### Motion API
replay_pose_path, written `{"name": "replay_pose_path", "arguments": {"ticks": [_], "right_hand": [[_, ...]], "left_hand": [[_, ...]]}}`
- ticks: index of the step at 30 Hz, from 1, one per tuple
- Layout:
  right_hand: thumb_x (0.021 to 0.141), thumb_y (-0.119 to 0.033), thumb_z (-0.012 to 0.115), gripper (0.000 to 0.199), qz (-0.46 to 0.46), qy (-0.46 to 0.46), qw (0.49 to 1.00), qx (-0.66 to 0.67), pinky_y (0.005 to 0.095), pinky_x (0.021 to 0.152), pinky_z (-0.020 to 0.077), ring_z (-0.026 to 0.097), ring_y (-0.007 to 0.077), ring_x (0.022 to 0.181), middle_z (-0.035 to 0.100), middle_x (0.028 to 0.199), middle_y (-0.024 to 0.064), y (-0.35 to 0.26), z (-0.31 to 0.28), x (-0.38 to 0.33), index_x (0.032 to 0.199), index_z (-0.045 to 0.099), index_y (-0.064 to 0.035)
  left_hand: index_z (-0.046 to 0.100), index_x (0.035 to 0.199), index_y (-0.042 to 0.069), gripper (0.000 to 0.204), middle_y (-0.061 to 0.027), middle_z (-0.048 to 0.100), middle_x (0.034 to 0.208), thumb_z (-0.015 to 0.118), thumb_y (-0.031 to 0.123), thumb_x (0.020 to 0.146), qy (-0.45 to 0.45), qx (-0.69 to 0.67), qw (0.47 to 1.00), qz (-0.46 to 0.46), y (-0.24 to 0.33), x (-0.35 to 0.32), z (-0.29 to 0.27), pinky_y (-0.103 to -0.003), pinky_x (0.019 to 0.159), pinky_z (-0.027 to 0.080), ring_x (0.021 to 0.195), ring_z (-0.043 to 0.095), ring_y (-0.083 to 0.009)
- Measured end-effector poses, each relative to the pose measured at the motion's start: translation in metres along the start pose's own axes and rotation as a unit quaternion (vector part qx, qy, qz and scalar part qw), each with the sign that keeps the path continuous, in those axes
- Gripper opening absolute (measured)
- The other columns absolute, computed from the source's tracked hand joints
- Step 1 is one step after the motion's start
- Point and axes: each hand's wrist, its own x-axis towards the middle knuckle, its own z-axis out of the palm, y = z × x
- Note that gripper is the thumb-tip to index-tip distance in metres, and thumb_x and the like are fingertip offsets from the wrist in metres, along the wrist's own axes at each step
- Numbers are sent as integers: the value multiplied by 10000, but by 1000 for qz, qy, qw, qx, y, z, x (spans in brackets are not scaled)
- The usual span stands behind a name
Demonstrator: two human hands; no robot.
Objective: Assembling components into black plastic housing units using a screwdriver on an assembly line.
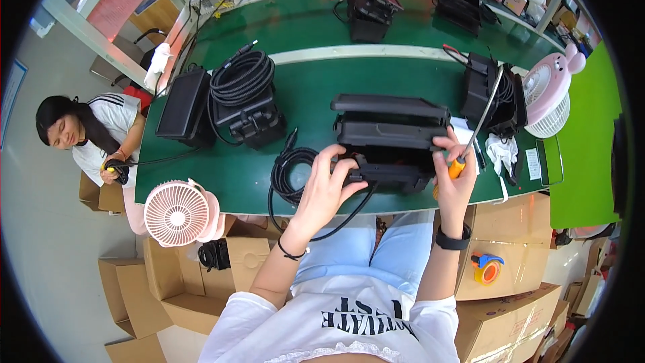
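Observation:
A black box-shaped device [390, 136] lies on the green table [316, 81] in front of me, with a flat black lid section on top. My left hand [327, 188] grips a black connector part at the device's near left corner, beside a coiled black cable [290, 173]. My right hand [454, 173] is closed around a screwdriver [474, 136] with an orange handle; its long shaft points up and to the right, beside the device's right end.
Further black devices and a cable coil [242, 81] sit on the table. A pink fan [178, 212] stands at the near left edge, another fan [547, 97] at the right. A seated person [91, 131] works at the left. Cardboard boxes [510, 255] and a tape roll [485, 269] surround my legs.

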Motion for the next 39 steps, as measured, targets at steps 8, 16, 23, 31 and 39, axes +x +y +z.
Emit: {"name": "replay_pose_path", "arguments": {"ticks": [8, 16, 23, 31, 39], "right_hand": [[929, 19, 615, 228, 1, 10, 1000, 21, 172, 576, 481, 458, 300, 1370, 682, 1160, 130, -5, 15, 28, 902, 417, -91], [903, 4, 660, 241, -21, 6, 999, -36, 184, 554, 456, 660, 173, 1072, 725, 1075, 122, -8, 8, 58, 901, 433, -78], [957, -77, 617, 193, 20, 22, 1000, 2, 165, 462, 382, 486, 5, 591, 722, 1119, 105, -10, 9, 62, 895, 435, -91], [962, -81, 608, 202, 33, 14, 999, 31, 147, 458, 383, 490, -15, 601, 708, 1157, 111, -13, 6, 56, 882, 425, -105], [966, -78, 603, 197, 32, -2, 998, 52, 141, 466, 401, 584, 4, 738, 698, 1173, 128, -11, -1, 46, 878, 429, -110]], "left_hand": [[508, 997, 15, 427, -203, 453, 1248, 827, 147, 745, -5, 47, 999, -12, -1, 11, 3, -460, 842, 516, 1058, 560, -420], [515, 928, 18, 403, -168, 472, 1274, 846, 98, 711, -12, 44, 999, -18, 2, 0, 2, -429, 734, 549, 904, 637, -339], [547, 909, 20, 367, -146, 449, 1324, 850, 70, 708, 6, 32, 999, -29, 4, -20, 12, -419, 802, 558, 982, 627, -335], [564, 935, 18, 348, -181, 418, 1359, 837, 40, 721, 34, 23, 999, -14, 2, -22, 18, -417, 789, 572, 1038, 626, -344], [557, 958, 36, 386, -202, 340, 1416, 853, 44, 712, 55, 10, 998, -30, 2, -25, 22, -414, 806, 574, 1020, 639, -343]]}}
